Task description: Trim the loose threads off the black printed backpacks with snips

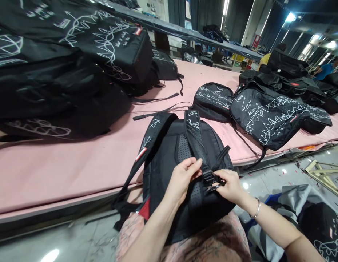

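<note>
A black backpack (163, 174) rests on my lap against the table edge, its back panel and shoulder straps facing up. My left hand (186, 176) pinches the edge of the shoulder strap (194, 140) just above its buckle (209, 176). Beside that buckle, my right hand (230, 185) is closed around small dark thread snips (216, 186), whose blades point left at the strap's lower end. The other shoulder strap (155, 136), with white line print and a red-and-white tag, curves down the left side. Fingers partly hide the snips' handles.
Large printed black backpacks (122, 47) are piled on the pink table (89, 171) at left. More lie at right, including a printed backpack (267, 112). Loose straps (158, 111) trail across the table. A grey bag (297, 196) and a cream metal frame (323, 176) are on the floor.
</note>
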Action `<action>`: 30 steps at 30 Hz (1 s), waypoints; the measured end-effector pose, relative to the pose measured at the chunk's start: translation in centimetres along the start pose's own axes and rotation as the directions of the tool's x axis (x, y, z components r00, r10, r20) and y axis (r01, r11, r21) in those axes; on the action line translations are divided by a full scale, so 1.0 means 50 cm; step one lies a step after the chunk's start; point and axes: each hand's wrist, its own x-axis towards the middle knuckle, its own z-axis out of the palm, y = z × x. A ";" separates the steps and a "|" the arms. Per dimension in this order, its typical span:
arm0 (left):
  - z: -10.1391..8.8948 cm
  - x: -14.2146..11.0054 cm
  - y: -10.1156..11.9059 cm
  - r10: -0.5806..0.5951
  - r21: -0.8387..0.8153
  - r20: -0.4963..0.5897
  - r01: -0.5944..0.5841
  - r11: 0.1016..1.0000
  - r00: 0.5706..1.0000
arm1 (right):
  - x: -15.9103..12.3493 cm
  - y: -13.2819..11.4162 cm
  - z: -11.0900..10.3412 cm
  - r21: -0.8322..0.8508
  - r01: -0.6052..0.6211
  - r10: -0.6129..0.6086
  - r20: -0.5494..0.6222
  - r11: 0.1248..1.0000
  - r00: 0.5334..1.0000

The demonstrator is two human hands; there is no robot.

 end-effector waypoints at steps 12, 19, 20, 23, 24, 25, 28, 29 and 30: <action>-0.016 0.038 0.000 0.101 0.674 -0.033 -0.052 0.737 0.994 | -0.002 -0.026 0.015 -0.559 0.298 -0.284 0.114 0.774 0.952; -0.005 0.023 -0.033 -0.090 -0.355 -0.244 -0.003 0.935 0.966 | -0.023 -0.017 0.021 -0.101 -0.036 0.032 -0.047 0.994 0.998; -0.005 0.020 -0.035 -0.138 -0.417 -0.233 0.030 0.909 0.963 | -0.024 -0.017 0.013 -0.018 -0.069 0.069 -0.021 0.997 0.997; -0.002 0.012 -0.036 -0.221 -0.473 -0.172 0.117 0.873 0.960 | -0.011 -0.017 -0.025 0.093 -0.040 0.041 -0.009 0.995 0.999; 0.000 0.010 -0.036 -0.228 -0.473 -0.155 0.130 0.871 0.961 | -0.002 -0.015 -0.039 0.080 0.005 -0.002 -0.032 0.997 0.999; 0.003 0.009 -0.036 -0.227 -0.471 -0.142 0.136 0.872 0.963 | 0.008 -0.013 -0.052 0.051 0.053 -0.050 -0.057 0.997 0.997; 0.007 0.006 -0.034 -0.229 -0.461 -0.116 0.152 0.874 0.967 | 0.041 -0.004 -0.078 -0.036 0.171 -0.174 -0.089 0.985 0.981; 0.008 0.005 -0.034 -0.231 -0.457 -0.111 0.157 0.876 0.967 | 0.050 -0.001 -0.081 -0.047 0.205 -0.208 -0.081 0.978 0.975; 0.008 0.005 -0.034 -0.231 -0.451 -0.110 0.159 0.878 0.967 | 0.057 0.002 -0.082 -0.053 0.239 -0.242 -0.070 0.970 0.968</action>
